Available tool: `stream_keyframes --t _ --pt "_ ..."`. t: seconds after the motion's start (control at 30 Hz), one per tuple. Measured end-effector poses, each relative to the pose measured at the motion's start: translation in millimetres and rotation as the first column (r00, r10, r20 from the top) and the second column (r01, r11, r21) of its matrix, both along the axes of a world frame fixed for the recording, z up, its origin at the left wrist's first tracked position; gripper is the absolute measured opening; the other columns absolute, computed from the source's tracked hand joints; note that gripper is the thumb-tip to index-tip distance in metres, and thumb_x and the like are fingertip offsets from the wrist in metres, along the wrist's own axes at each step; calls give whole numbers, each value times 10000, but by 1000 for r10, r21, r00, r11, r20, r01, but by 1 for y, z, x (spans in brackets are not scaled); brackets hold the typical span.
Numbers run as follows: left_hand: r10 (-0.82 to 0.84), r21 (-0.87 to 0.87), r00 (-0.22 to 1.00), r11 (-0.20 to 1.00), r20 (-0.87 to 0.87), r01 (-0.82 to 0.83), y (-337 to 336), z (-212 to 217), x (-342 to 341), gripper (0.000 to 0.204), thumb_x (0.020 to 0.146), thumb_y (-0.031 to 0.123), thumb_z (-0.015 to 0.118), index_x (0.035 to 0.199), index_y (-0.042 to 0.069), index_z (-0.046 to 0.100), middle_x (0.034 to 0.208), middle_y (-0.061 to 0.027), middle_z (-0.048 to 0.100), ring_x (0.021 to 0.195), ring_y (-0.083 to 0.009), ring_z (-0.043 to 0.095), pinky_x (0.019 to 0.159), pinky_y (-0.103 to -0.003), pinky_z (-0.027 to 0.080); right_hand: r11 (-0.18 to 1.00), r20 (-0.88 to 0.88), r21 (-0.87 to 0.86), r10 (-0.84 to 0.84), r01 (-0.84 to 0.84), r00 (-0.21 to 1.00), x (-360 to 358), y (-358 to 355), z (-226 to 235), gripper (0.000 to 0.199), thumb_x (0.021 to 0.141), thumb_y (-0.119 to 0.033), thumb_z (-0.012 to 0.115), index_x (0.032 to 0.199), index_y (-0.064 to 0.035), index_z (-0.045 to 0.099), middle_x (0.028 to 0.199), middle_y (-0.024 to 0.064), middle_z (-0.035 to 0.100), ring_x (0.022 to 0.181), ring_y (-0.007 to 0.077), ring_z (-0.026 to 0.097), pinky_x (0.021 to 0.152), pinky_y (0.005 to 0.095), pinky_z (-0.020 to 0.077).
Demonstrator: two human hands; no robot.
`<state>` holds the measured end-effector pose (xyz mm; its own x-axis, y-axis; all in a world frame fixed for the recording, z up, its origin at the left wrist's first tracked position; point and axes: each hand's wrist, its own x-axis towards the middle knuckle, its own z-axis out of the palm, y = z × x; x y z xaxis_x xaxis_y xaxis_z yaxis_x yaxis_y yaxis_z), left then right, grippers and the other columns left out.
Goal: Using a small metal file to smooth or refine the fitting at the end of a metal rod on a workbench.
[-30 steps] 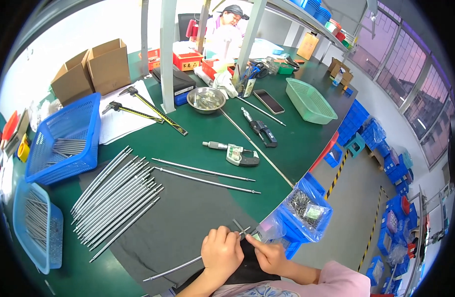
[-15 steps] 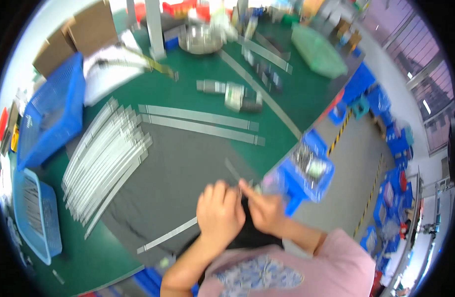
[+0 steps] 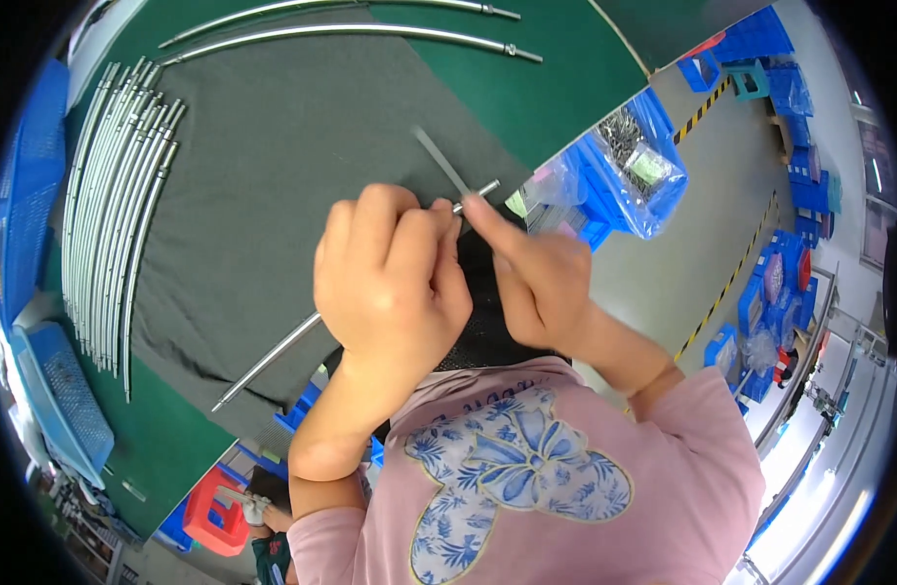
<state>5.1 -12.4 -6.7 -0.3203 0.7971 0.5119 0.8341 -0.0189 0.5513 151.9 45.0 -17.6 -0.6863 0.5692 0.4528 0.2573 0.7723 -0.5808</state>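
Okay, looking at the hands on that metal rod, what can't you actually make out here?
- Head view: the middle of the metal rod is hidden under the left hand.
- What the right hand pinches at the rod's end: covered by fingertips, too small.
- The thin grey strip: its lower end is lost behind the fingers.
- Contents of the clear bag: too small.
- The long rods at the top: cut off by the picture's rim.

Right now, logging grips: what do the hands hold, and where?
Left hand grips a metal rod near its upper end; right hand pinches that tip.
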Motion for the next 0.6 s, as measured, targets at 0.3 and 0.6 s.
stream_keyframes --t 0.3,0.6 --pt "-10 57 1000 998 0 10 4 1 -2 129 673 15 706 720 69 598 745 -37 517 616 -231 472 518 -338 367 992 61 -128 0 8 998 4 2 18 539 707 105 495 1228 21 604 554 76 518 395 199 449 420 318 347" --pt "-35 59 999 998 -7 35 7 0 -2 141 666 7 717 717 71 602 740 -40 527 612 -224 469 508 -330 366 995 211 -102 26 -4 977 12 3 36 598 663 87 499 1247 5 596 549 42 504 409 190 458 425 307 355"
